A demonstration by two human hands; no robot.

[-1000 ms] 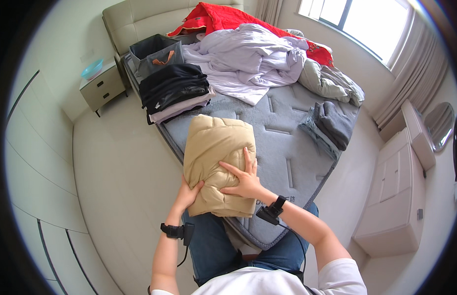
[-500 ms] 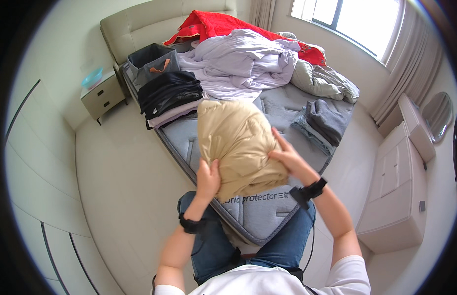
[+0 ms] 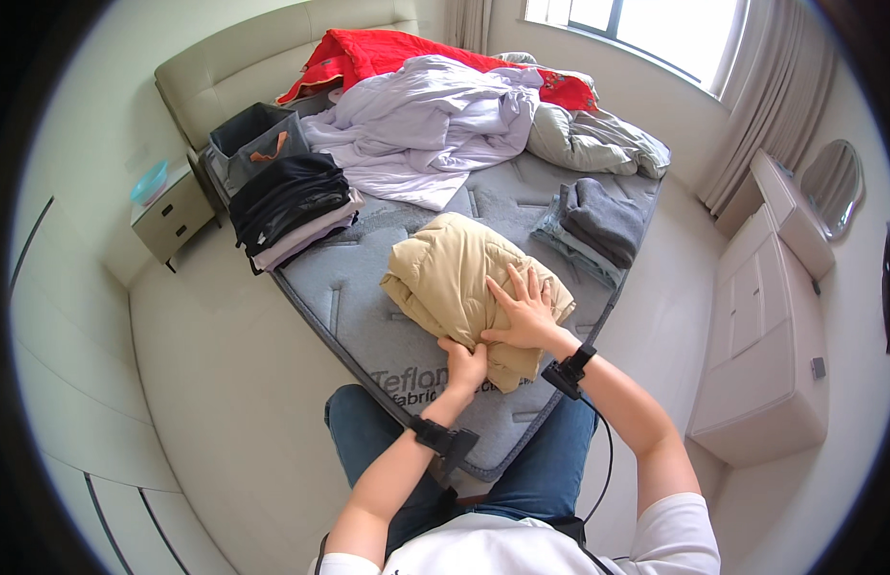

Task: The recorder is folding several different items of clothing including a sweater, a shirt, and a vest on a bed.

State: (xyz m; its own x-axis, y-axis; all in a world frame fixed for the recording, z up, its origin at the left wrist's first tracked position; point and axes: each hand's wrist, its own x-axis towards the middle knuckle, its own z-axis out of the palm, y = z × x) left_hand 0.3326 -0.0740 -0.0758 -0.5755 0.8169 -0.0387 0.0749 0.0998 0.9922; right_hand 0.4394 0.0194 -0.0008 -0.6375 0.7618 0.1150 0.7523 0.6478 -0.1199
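A folded beige puffer jacket (image 3: 445,264) lies on the grey mattress (image 3: 344,316), close to its near corner. At the jacket's near edge, my left hand (image 3: 464,366) is closed with the thumb on top and fingers wrapped under the fabric. Flat on the jacket's right part rests my right hand (image 3: 524,311), its fingers spread. The underside of the jacket is hidden.
A stack of dark and pink folded clothes (image 3: 292,206) sits at the left edge, by a grey storage box (image 3: 258,144). Folded grey and blue garments (image 3: 598,225) lie right. Farther back are a lavender sheet (image 3: 421,120), a red quilt (image 3: 397,53) and a grey-green quilt (image 3: 598,144).
The beige jacket has come down onto the mattress. My right hand has gone from gripping its side to lying spread on top; my left hand has moved right along the near edge.
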